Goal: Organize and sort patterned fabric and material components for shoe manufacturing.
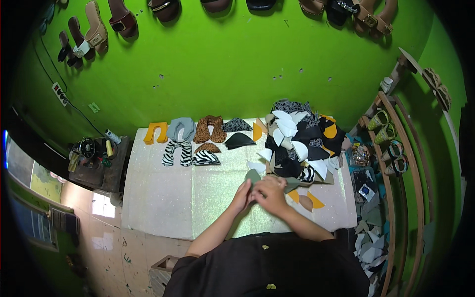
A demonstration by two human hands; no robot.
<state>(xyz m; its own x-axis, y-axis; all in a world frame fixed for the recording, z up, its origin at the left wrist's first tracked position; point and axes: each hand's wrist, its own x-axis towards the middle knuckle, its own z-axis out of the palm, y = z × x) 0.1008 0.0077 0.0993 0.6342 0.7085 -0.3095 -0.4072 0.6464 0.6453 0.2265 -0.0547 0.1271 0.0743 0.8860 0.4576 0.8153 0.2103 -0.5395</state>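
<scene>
My left hand (241, 196) and my right hand (270, 193) meet over the near middle of the pale shiny table (163, 203). Between them is a grey-green cut piece (253, 175), perhaps of shoe material, its edge rising above my left fingers. Both hands are closed on it, though my fingers hide most of its shape. Just beyond my right hand lies a large mixed heap of cut pieces (292, 122) in white, black, grey, yellow and zebra print. Loose yellow pieces (315, 199) and a brown piece (305, 202) rest to its right.
Sorted stacks line the far left: yellow (149, 137), grey (181, 128), leopard (209, 129), zebra (176, 153) and black (240, 140). A sewing machine (87, 148) stands left. Sandals (97, 29) hang on the green wall. A wooden rack (402, 163) and scraps (372, 247) are right.
</scene>
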